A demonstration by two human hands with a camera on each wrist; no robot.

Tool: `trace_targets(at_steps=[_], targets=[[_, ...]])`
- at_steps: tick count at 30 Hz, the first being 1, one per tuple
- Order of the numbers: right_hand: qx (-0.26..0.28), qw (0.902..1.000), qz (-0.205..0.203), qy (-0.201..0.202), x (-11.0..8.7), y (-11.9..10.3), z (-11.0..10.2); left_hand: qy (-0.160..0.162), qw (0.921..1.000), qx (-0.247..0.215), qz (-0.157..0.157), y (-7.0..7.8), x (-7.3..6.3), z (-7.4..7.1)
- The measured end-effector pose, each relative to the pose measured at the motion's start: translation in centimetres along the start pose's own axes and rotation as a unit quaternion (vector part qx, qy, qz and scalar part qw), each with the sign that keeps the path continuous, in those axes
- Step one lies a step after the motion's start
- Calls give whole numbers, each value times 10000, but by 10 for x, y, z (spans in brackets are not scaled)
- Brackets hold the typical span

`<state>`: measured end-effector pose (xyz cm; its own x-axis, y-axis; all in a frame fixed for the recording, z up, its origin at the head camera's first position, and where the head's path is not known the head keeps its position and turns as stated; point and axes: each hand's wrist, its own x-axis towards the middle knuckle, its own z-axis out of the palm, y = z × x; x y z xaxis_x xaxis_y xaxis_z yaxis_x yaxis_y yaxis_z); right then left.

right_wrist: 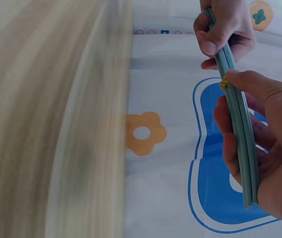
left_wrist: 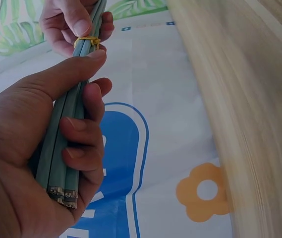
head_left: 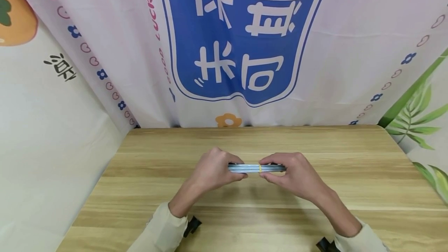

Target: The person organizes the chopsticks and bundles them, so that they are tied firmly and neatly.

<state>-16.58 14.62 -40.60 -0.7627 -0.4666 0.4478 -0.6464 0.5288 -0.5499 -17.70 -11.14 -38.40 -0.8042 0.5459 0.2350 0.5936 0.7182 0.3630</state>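
Both hands hold one bundle of pale blue-green chopsticks, level and crosswise above the wooden table. A yellow band wraps the bundle near its middle. My left hand grips the left part, thumb along the near side and fingers curled round the far side; square silver-patterned ends show by its palm in the left wrist view. My right hand grips the right part, its thumb tip right at the yellow band. In the right wrist view the other ends of the bundle show beside the right palm.
The wood-grain table reaches back to a printed white cloth with a blue panel and orange flower. More cloth hangs at the left and right sides. Dark wrist mounts show at both sleeves.
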Motion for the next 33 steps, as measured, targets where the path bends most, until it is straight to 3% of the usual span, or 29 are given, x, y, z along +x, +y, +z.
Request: trace_targets(at_steps=[14,33], targets=[[370,9993,41,-83,-2,3,-3,-138,9998,-146,-35,0,1,-2],[568,9984,63,-27,-1,1,2,-5,9999,-94,39,-1,-2,-2]])
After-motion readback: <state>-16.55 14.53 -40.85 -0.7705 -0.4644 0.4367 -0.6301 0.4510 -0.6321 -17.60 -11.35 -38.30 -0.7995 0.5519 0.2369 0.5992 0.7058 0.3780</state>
